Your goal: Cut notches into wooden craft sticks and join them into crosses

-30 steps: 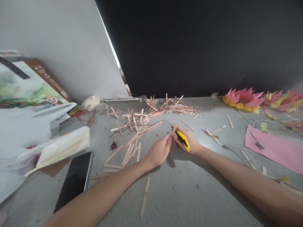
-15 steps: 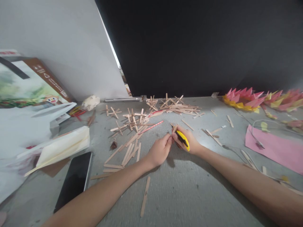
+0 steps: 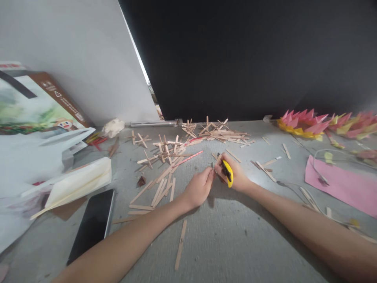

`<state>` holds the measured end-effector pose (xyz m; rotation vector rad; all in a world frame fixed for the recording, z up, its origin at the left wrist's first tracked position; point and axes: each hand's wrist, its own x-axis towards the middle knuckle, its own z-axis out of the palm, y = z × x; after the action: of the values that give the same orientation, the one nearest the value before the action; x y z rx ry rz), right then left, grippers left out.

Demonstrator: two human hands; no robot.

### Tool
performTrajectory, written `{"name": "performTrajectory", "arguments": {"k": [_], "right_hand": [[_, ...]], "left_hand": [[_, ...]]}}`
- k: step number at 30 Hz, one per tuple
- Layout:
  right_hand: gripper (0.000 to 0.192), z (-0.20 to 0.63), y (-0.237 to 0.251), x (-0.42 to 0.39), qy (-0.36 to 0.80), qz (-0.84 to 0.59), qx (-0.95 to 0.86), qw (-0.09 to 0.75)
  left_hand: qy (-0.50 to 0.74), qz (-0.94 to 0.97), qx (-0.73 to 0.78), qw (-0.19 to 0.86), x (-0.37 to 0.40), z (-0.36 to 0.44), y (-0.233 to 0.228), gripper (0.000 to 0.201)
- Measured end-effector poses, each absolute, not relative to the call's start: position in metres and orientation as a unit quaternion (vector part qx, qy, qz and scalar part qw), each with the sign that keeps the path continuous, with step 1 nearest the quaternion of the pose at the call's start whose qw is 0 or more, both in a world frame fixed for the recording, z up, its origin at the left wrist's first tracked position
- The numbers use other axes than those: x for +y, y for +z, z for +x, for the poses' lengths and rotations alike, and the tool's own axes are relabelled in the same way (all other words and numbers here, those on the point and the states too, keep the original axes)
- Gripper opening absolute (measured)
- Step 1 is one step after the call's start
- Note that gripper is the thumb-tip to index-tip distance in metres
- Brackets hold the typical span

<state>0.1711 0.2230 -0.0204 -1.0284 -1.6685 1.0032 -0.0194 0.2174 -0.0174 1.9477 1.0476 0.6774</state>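
Head view looks down on a grey table (image 3: 224,239) strewn with wooden craft sticks (image 3: 160,188). Taking the right hand (image 3: 235,177) as landmark: a heap of glued stick crosses (image 3: 219,133) lies beyond it against the black backdrop, more crosses (image 3: 165,151) and a red-striped stick (image 3: 191,156) lie to its far left, a black phone (image 3: 92,224) sits well to its near left beside a cream paper packet (image 3: 78,182), and pink and yellow folded-paper flowers (image 3: 303,122) and a pink paper sheet (image 3: 341,184) with a grey cable (image 3: 318,167) lie to its right. Nothing blocks the hands; a lone stick (image 3: 180,243) lies nearer the camera than they are.

The right hand is clenched around a yellow utility knife (image 3: 227,173), whose long axis runs nearly away from the viewer, black tip pointing up and slightly left. The left hand (image 3: 198,188), just beside it, pinches something small between its fingertips; what it is cannot be told, as it is mostly hidden.

Half a second ago the knife lay more slanted across the right hand; it has turned steeper, while the left hand has stayed put.
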Motion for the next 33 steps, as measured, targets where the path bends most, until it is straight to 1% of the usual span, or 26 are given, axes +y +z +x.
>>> {"name": "performTrajectory", "arguments": {"k": [3, 7, 12, 23, 33], "right_hand": [[0.031, 0.172, -0.022, 0.225, 0.422, -0.413, -0.654, 0.473], [0.026, 0.174, -0.018, 0.224, 0.448, -0.392, -0.672, 0.441], [0.027, 0.173, -0.012, 0.221, 0.419, -0.390, -0.696, 0.434], [0.041, 0.172, -0.014, 0.222, 0.450, -0.410, -0.658, 0.444], [0.037, 0.173, -0.013, 0.222, 0.436, -0.395, -0.679, 0.439]], "left_hand": [[0.280, 0.763, 0.418, 0.405, 0.218, -0.019, -0.019, 0.042], [0.284, 0.762, 0.416, 0.407, 0.218, -0.019, -0.019, 0.044], [0.281, 0.764, 0.419, 0.402, 0.218, -0.019, -0.019, 0.043], [0.278, 0.766, 0.413, 0.407, 0.218, -0.020, -0.016, 0.043], [0.281, 0.763, 0.415, 0.410, 0.218, -0.020, -0.019, 0.044]]}}
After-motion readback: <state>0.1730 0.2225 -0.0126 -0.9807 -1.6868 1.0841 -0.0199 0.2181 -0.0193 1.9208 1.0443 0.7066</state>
